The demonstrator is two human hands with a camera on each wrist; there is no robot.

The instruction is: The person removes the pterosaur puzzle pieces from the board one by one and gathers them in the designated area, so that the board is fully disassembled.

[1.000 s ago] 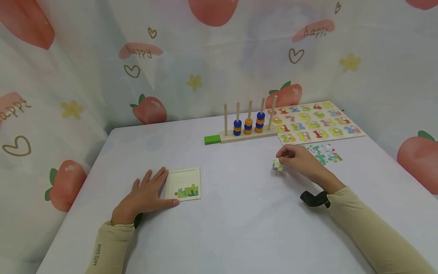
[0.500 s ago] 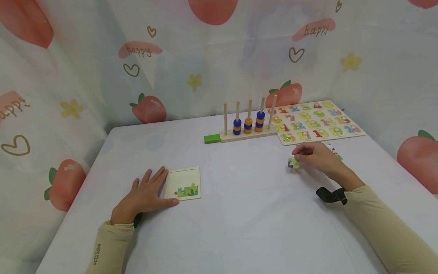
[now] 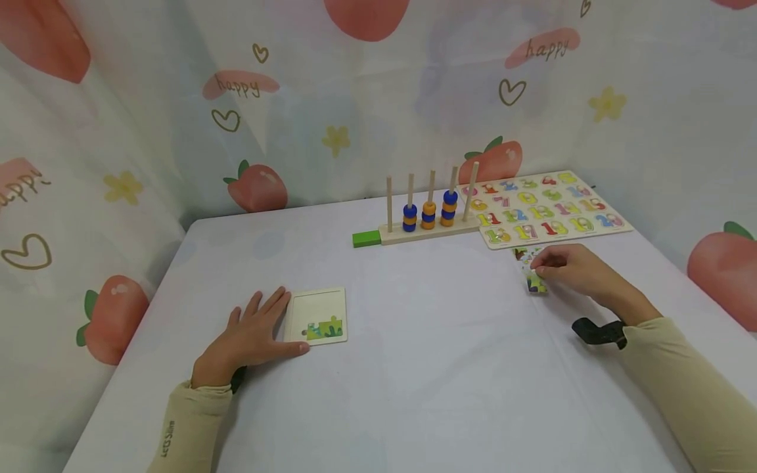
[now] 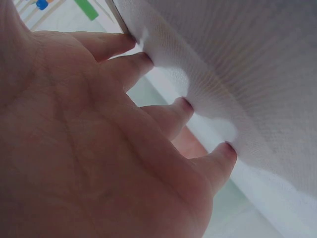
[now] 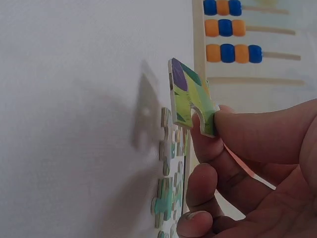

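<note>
From the head I see the left hand (image 3: 245, 338) spread, touching the tray (image 3: 316, 305), and the right hand (image 3: 570, 268) by the loose pieces (image 3: 522, 253). Left wrist: fingertips (image 4: 141, 60) meet the cloth (image 4: 257, 74). Right wrist: that hand pinches a piece (image 5: 184, 93) clear of the cloth.

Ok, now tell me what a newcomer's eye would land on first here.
Probably the counting stand with its blue and orange beads, upright near the table's far edge, beside the colorful number board. Next, at the right, the right hand pinching a green and purple puzzle piece. Then the left hand, spread at the left edge of a shallow puzzle tray.
</note>
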